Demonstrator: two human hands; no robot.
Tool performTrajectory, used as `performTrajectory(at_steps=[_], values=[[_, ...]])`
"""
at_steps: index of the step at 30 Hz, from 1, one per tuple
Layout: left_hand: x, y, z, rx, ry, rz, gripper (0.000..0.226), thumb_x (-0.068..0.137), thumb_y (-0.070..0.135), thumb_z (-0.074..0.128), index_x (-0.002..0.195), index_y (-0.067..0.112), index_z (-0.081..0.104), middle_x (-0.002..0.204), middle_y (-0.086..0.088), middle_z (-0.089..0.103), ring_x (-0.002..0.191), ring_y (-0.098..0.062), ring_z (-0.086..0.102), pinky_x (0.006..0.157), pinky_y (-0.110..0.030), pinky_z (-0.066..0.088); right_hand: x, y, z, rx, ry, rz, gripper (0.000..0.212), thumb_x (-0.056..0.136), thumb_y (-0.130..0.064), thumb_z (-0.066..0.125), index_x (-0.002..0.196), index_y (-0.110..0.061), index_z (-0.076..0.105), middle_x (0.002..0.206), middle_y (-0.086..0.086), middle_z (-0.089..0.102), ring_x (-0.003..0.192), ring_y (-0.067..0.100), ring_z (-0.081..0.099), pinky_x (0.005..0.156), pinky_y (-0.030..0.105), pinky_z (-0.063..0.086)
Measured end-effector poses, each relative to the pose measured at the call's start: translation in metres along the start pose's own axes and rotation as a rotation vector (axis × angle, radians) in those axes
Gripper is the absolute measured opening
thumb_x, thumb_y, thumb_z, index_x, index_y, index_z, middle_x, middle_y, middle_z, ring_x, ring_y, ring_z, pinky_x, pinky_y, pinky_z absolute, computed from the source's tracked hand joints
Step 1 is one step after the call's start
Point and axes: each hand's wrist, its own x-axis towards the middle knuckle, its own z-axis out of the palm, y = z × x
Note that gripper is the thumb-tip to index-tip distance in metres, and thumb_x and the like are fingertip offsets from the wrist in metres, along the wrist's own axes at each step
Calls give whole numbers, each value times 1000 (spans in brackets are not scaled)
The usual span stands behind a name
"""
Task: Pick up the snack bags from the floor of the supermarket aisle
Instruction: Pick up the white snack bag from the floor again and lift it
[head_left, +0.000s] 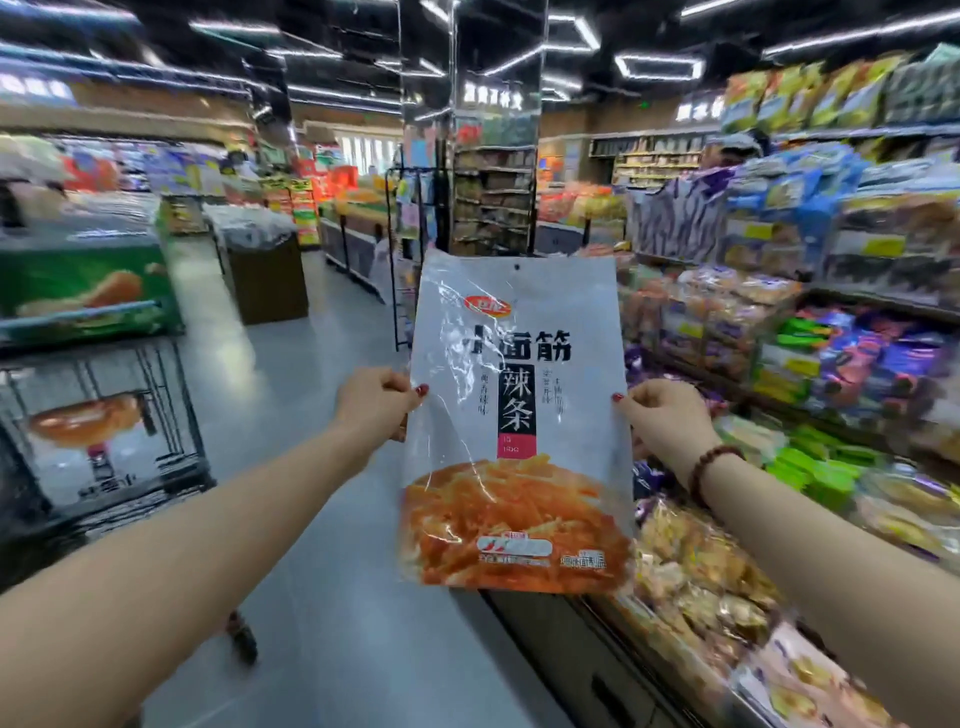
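Observation:
A large white snack bag with black lettering and a picture of orange-red strips at its bottom is held upright in front of me, at chest height above the aisle floor. My left hand pinches its left edge, thumb on the front. My right hand, with a bead bracelet on the wrist, pinches the right edge the same way. No other snack bag shows on the visible floor.
Shelves packed with snack packets run along the right side. A black wire shopping cart stands at the left with a packet inside. A freezer chest and display stands lie further back. The grey aisle floor stretches ahead.

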Motion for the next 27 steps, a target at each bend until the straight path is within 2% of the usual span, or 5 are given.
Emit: performTrajectory(at_steps=[8, 13, 18, 23, 27], values=[[58, -70, -109, 80, 302, -117, 27, 88, 9, 65, 66, 7, 50, 64, -7, 49, 51, -17, 48, 35, -16, 43, 69, -58, 175, 60, -295, -123, 30, 87, -21, 62, 65, -1, 60, 60, 14, 61, 61, 36, 64, 66, 53, 56], [98, -108, -164, 160, 467, -213, 21, 87, 13, 66, 72, 3, 57, 66, -12, 53, 57, -23, 52, 62, -35, 52, 112, -92, 281, 125, -517, -191, 39, 90, -20, 59, 74, 15, 57, 63, 17, 53, 55, 25, 53, 53, 43, 57], [139, -136, -201, 184, 656, -302, 27, 86, 15, 67, 63, 9, 53, 61, -5, 53, 62, -23, 53, 66, -35, 54, 153, -129, 372, 172, -699, -246, 19, 93, -13, 56, 76, -5, 56, 66, 12, 46, 53, 21, 47, 38, 19, 47], [168, -162, -238, 200, 760, -356, 26, 86, 18, 68, 72, -1, 57, 63, -9, 52, 63, -23, 52, 77, -51, 57, 178, -158, 452, 192, -814, -252, 22, 93, -16, 56, 74, -7, 54, 67, 12, 48, 51, 23, 52, 62, 35, 55], [186, -185, -271, 184, 819, -417, 19, 87, 17, 68, 80, 0, 62, 76, -21, 63, 64, -25, 57, 54, -31, 58, 182, -183, 515, 234, -856, -255, 23, 91, -15, 59, 70, -7, 52, 66, 11, 45, 57, 24, 51, 67, 49, 59]])
